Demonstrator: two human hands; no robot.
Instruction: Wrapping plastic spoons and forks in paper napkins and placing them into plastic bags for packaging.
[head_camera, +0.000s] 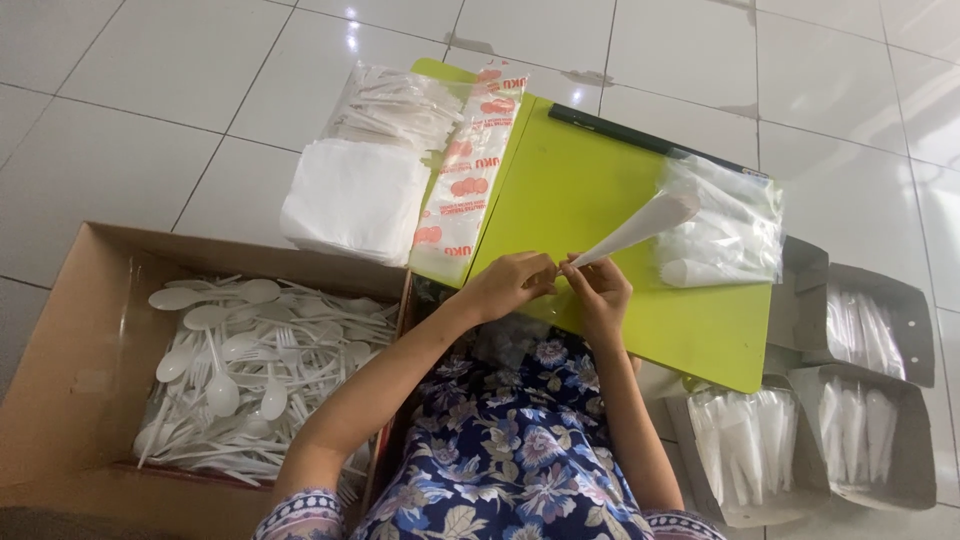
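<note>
My left hand and my right hand meet over the near edge of a lime-green board. Together they pinch the narrow end of a slim clear sleeve with a white plastic spoon inside, which points up and to the right. Both hands' fingertips are closed on that end. A clear bag of more wrapped cutlery packs lies on the board just right of the sleeve.
A cardboard box at the left holds several loose white spoons and forks. White napkins and bagged sleeves lie beyond it. Small grey boxes of finished packs stand at the right on the tiled floor.
</note>
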